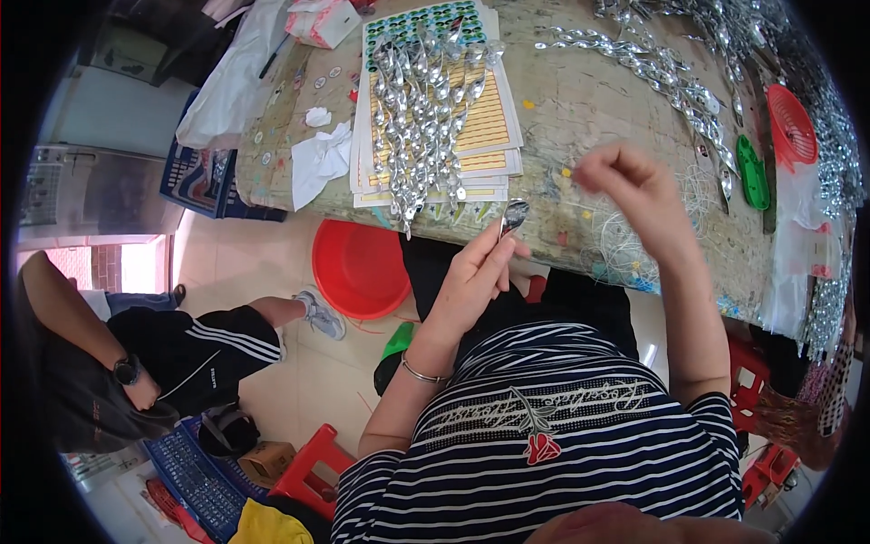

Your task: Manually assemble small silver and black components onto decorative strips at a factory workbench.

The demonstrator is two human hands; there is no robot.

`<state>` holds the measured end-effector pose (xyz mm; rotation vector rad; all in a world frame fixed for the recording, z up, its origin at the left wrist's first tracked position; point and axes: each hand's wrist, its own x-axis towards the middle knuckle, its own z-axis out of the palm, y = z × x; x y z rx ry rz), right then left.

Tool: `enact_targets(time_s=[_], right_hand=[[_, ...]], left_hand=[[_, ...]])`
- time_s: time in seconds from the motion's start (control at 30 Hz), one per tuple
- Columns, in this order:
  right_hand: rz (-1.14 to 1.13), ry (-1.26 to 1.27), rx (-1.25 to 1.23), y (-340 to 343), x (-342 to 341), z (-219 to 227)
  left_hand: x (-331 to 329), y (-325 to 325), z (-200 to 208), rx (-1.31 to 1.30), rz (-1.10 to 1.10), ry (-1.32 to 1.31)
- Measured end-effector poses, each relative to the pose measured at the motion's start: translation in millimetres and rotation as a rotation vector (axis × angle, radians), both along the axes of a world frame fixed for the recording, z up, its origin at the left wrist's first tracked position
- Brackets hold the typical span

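Observation:
My left hand (478, 276) is at the table's near edge, thumb and fingers closed on a small shiny silver foil piece (515, 216) that sticks up from the grip. To the right, my right hand (634, 189) is raised over the tabletop, fingers curled together toward the thumb; anything between the fingertips is too small or blurred to make out. Left of centre, a bunch of twisted silver foil strips (421, 118) lies over a stack of yellow-lined sheets (494, 136). A sheet of green stickers (426, 20) shows at the stack's far end.
More silver strips (671, 77) lie at the far right, near a red plastic basket (793, 127) and a green tray (752, 172). Tangled white thread (625, 240) is by the near edge. A red basin (362, 269) stands on the floor; a seated person (195, 349) is at left.

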<state>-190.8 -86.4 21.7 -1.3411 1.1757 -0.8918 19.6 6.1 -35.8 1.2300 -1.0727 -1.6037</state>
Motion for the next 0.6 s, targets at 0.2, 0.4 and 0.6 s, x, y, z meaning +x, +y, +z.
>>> enact_targets(time_s=[0.2,0.4,0.6], right_hand=[[0.128,0.187,-0.151,43.4,25.0,-6.6],[0.122,0.215,-0.196,45.0,30.4,-10.5],[0.108,0.204,-0.218,47.0,33.5,-10.7]], left_hand=[[-3.7,-2.3,8.4,-0.041,0.046,0.065],[-3.4,1.3,11.9,-0.089,0.064,0.041],[-4.4,4.7,9.6,-0.126,0.082,-0.023]])
